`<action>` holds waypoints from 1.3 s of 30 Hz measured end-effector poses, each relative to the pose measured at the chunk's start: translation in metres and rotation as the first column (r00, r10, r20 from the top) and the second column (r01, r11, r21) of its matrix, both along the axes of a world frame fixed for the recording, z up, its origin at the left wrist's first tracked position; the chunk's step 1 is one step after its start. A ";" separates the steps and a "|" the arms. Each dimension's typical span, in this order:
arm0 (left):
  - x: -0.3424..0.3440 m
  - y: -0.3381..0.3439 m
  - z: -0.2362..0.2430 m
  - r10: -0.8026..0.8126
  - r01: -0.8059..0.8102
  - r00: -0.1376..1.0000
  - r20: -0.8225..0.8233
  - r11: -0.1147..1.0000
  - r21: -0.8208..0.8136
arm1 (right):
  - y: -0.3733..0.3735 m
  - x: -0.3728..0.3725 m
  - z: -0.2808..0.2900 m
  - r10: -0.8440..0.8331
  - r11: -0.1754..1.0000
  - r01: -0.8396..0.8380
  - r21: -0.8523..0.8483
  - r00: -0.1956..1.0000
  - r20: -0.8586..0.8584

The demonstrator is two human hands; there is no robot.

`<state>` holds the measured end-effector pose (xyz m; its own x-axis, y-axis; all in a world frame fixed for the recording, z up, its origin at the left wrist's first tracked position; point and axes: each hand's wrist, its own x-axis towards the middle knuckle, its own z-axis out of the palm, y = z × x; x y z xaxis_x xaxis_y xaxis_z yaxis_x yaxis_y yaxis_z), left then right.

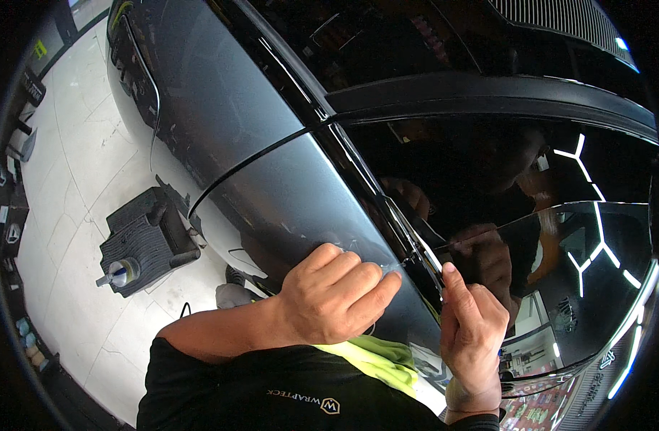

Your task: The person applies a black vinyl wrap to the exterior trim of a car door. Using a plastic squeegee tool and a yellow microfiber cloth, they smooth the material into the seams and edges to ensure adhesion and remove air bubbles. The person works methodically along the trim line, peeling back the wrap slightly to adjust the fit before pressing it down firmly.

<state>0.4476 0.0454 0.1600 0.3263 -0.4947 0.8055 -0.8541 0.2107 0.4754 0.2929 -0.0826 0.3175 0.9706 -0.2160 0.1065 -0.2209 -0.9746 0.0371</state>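
A grey car door [293, 194] lies in front of me, with a glossy black trim strip [408, 230] along the base of its dark window [502, 194]. My left hand [337, 294] is closed in a fist against the upper door panel. By its thumb a small shiny, clear bit shows, and what the fingers hold is hidden. At the trim strip's near end, my right hand [473, 316] is closed, thumb and fingers pinching the strip's edge. Below my left hand hangs a yellow-green cloth [372, 359], against my black shirt.
On the pale tiled floor [78, 194] at left stands a black ribbed stool or platform [150, 237], with a clear bottle [119, 274] on it. Another grey body panel [207, 86] adjoins the door across a dark gap. Various items line the far left wall.
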 end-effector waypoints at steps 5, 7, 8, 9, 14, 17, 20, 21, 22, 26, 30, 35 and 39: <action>-0.001 -0.002 0.001 0.002 -0.002 1.000 0.003 1.000 -0.003 | -0.002 -0.011 -0.006 -0.021 1.000 0.020 0.019 0.998 0.067; -0.001 -0.004 0.002 0.012 -0.012 1.000 -0.001 1.000 -0.022 | -0.002 -0.017 -0.006 -0.044 0.998 0.041 0.042 0.997 0.069; -0.002 -0.004 0.003 0.016 -0.016 1.000 -0.003 0.999 -0.032 | -0.003 -0.019 -0.006 -0.039 0.998 0.036 0.043 0.997 0.073; -0.002 -0.005 0.003 0.016 -0.016 1.000 -0.001 1.000 -0.027 | -0.005 -0.020 -0.006 -0.035 0.999 0.031 0.043 0.996 0.078; -0.003 -0.006 0.005 0.005 -0.005 1.000 0.006 1.000 0.009 | -0.010 -0.029 -0.007 -0.031 0.998 0.027 0.051 0.996 0.083; -0.003 -0.008 0.007 0.001 -0.001 1.000 0.008 1.000 0.009 | -0.011 -0.031 -0.005 -0.032 0.999 0.029 0.043 0.997 0.076; -0.004 -0.010 0.007 -0.005 0.005 1.000 -0.003 1.000 0.002 | -0.013 -0.037 -0.002 -0.020 1.000 0.019 0.022 0.999 0.051; -0.004 -0.010 0.007 0.000 0.000 1.000 -0.001 1.000 0.005 | -0.014 -0.039 -0.001 -0.011 1.000 0.011 0.002 0.999 0.030; -0.004 -0.009 0.007 0.005 -0.005 1.000 0.002 1.000 0.009 | -0.014 -0.041 0.000 -0.003 1.000 0.003 -0.019 1.000 0.009; -0.005 -0.009 0.005 0.012 -0.012 1.000 0.003 1.000 0.006 | -0.015 -0.046 0.001 0.007 1.000 -0.007 -0.025 1.000 -0.013; -0.004 -0.008 0.006 0.003 -0.004 1.000 0.010 1.000 0.020 | -0.015 -0.053 0.003 -0.007 1.000 0.006 -0.022 0.999 -0.048; -0.005 -0.008 0.006 -0.002 0.001 1.000 0.012 1.000 0.020 | -0.017 -0.058 -0.001 0.004 1.000 -0.005 -0.016 1.000 -0.020; -0.005 -0.009 0.005 0.011 -0.011 1.000 0.019 1.000 0.013 | -0.018 -0.059 0.002 0.012 1.000 -0.012 -0.003 0.999 -0.036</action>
